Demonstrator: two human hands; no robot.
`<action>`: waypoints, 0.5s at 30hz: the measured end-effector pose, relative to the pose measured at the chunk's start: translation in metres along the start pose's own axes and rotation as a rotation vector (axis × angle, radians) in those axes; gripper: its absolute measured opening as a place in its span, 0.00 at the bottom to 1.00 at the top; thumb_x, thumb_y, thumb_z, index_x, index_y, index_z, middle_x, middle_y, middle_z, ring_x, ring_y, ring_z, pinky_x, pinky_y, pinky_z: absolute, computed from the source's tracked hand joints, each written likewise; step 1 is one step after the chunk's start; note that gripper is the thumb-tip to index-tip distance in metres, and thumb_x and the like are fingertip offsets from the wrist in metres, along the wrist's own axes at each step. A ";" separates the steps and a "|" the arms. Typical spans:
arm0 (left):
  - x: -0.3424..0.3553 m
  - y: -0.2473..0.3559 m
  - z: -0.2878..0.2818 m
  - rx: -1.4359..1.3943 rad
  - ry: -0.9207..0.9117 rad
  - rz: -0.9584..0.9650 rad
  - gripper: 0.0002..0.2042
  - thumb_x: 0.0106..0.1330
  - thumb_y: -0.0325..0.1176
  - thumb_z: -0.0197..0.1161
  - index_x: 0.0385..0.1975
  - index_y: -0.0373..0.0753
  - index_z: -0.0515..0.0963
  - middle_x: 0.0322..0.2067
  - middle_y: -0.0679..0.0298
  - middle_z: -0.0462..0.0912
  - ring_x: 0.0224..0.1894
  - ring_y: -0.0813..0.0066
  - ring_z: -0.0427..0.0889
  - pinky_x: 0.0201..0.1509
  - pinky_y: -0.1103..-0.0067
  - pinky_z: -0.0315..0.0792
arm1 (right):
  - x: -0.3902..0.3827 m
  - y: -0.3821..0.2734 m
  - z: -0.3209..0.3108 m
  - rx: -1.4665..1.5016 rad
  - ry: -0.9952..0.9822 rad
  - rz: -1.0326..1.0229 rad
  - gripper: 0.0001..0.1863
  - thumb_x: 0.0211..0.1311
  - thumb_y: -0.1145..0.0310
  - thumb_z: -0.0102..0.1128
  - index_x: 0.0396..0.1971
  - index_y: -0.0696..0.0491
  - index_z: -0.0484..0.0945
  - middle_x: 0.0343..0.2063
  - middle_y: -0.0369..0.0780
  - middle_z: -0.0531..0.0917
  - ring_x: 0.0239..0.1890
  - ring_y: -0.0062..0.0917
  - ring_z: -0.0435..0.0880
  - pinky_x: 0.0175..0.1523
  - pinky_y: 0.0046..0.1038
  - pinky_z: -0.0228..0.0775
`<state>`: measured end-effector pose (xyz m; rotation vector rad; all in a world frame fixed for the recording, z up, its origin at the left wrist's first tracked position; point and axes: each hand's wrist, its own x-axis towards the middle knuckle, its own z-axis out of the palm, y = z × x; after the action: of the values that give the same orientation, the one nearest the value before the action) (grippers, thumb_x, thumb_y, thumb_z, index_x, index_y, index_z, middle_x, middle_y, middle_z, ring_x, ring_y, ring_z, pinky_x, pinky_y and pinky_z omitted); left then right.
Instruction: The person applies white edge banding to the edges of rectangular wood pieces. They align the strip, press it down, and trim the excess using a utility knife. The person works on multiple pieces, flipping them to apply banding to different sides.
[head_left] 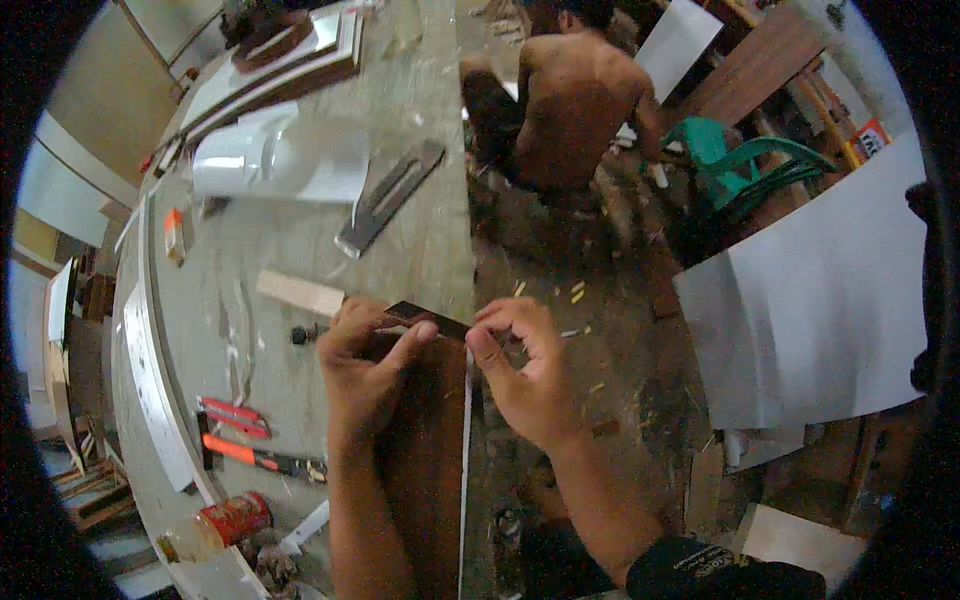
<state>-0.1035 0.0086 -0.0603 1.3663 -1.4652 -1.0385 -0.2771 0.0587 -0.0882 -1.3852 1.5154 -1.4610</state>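
My left hand [365, 365] and my right hand [515, 370] pinch a short dark strip [425, 317] near its two ends, with fingers closed around it. Beneath them a dark brown board [420, 470] with a white long edge lies along the table's edge. A pale wooden piece [295, 290] lies beside my left hand, with a small black object [303, 334] below it. Red cutters [232, 416] and an orange-and-black handled tool [240, 450] lie left of my left forearm. A grey slotted metal piece [390, 200] lies farther up the table.
The worktable [260, 240] bears a white curved sheet [260, 160], stacked panels [280, 50] and a red can [232, 522]. A shirtless person [575, 110] crouches beyond, beside a green chair [720, 165]. Large white sheets [800, 310] stand at right; scraps litter the floor.
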 end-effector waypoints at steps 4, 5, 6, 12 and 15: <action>0.001 0.005 0.002 -0.167 0.035 0.077 0.16 0.55 0.27 0.78 0.44 0.37 0.85 0.36 0.61 0.87 0.40 0.70 0.83 0.50 0.75 0.75 | 0.014 0.001 -0.014 -0.012 -0.167 0.030 0.09 0.67 0.68 0.68 0.33 0.57 0.80 0.36 0.40 0.83 0.42 0.26 0.80 0.51 0.28 0.71; 0.001 0.006 0.000 0.000 -0.006 0.058 0.13 0.55 0.28 0.76 0.41 0.40 0.87 0.36 0.61 0.88 0.44 0.67 0.83 0.58 0.71 0.71 | 0.016 -0.001 -0.017 -0.023 -0.193 0.051 0.09 0.67 0.67 0.67 0.33 0.57 0.80 0.34 0.39 0.83 0.41 0.25 0.80 0.50 0.28 0.71; 0.003 0.006 -0.002 0.117 -0.052 0.147 0.12 0.55 0.29 0.76 0.40 0.41 0.88 0.35 0.62 0.88 0.44 0.67 0.83 0.59 0.70 0.69 | 0.018 0.001 -0.020 -0.030 -0.241 0.061 0.09 0.68 0.67 0.67 0.33 0.57 0.80 0.33 0.38 0.82 0.40 0.23 0.80 0.49 0.27 0.71; 0.008 0.005 -0.004 0.372 -0.128 0.329 0.06 0.56 0.35 0.77 0.31 0.44 0.88 0.31 0.66 0.88 0.40 0.66 0.82 0.60 0.68 0.63 | 0.019 0.014 -0.008 0.190 -0.214 0.245 0.14 0.73 0.60 0.65 0.31 0.55 0.79 0.27 0.28 0.78 0.33 0.11 0.73 0.40 0.21 0.67; 0.008 0.004 -0.002 0.392 -0.083 0.346 0.06 0.57 0.36 0.77 0.30 0.45 0.88 0.28 0.67 0.87 0.38 0.66 0.83 0.59 0.68 0.64 | 0.016 0.016 0.003 0.307 -0.152 0.316 0.16 0.75 0.58 0.62 0.30 0.55 0.78 0.24 0.26 0.75 0.30 0.08 0.69 0.36 0.18 0.63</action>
<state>-0.1029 0.0009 -0.0550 1.2757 -1.9591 -0.6120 -0.2823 0.0402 -0.1006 -1.0001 1.2827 -1.2949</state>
